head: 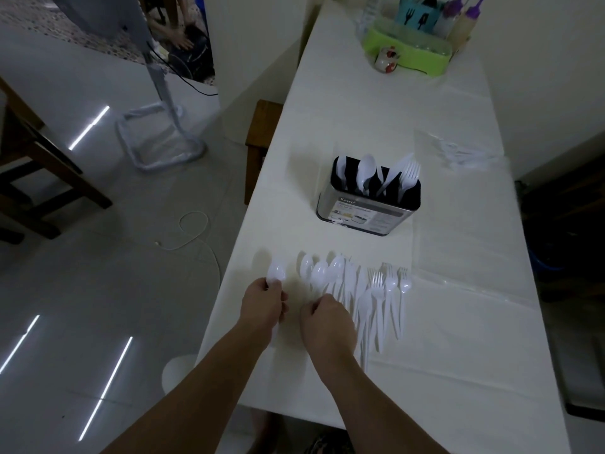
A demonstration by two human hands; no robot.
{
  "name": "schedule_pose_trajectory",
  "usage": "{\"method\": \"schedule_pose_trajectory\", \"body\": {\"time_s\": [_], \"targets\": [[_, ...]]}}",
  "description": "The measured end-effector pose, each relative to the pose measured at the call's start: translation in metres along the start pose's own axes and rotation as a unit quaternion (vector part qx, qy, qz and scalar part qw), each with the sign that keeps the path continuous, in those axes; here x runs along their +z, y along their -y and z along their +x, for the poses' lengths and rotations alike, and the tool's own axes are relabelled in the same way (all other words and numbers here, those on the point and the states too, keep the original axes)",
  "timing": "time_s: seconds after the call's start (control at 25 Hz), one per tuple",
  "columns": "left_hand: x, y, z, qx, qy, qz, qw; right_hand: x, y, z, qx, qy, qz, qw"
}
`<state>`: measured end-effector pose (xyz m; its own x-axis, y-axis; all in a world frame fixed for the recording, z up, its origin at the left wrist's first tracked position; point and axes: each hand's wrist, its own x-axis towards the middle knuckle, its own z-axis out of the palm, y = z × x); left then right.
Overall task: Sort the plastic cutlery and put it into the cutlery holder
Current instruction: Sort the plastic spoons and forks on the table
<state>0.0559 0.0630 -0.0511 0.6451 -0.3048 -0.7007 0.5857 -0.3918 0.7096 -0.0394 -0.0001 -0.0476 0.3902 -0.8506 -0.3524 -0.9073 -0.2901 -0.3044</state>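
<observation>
White plastic cutlery lies in a row on the white table (458, 339) near its front edge: spoons (322, 273) on the left, knives in the middle, forks (389, 290) on the right. My left hand (262, 306) grips one spoon (275, 271) by its handle, bowl pointing away. My right hand (324, 317) rests on the handles of the spoon group, fingers curled over them. Farther back stands the metal cutlery holder (366, 211) with a black insert; spoons, a knife and forks stick up from its compartments.
A clear plastic bag with more cutlery (458, 154) lies at the right behind the holder. At the far end stands a green tray (409, 49) with bottles. Left of the table are a chair (258, 149), a fan stand (163, 139) and a cable on the floor.
</observation>
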Motion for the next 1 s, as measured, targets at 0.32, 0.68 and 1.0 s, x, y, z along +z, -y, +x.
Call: {"method": "schedule_pose_trajectory", "body": {"time_s": [0.32,0.68,1.0], "targets": [[-0.006,0.001,0.005,-0.007,0.023,-0.011,1.0,0.001,0.008,0.007,0.0,0.02,-0.026,0.999],[-0.005,-0.001,0.002,0.008,0.022,0.001,1.0,-0.015,0.015,-0.001,0.071,0.068,0.119,0.988],[-0.005,0.001,-0.007,0.009,0.085,-0.008,0.996,-0.007,0.034,-0.015,-0.03,0.097,0.108,0.989]]}}
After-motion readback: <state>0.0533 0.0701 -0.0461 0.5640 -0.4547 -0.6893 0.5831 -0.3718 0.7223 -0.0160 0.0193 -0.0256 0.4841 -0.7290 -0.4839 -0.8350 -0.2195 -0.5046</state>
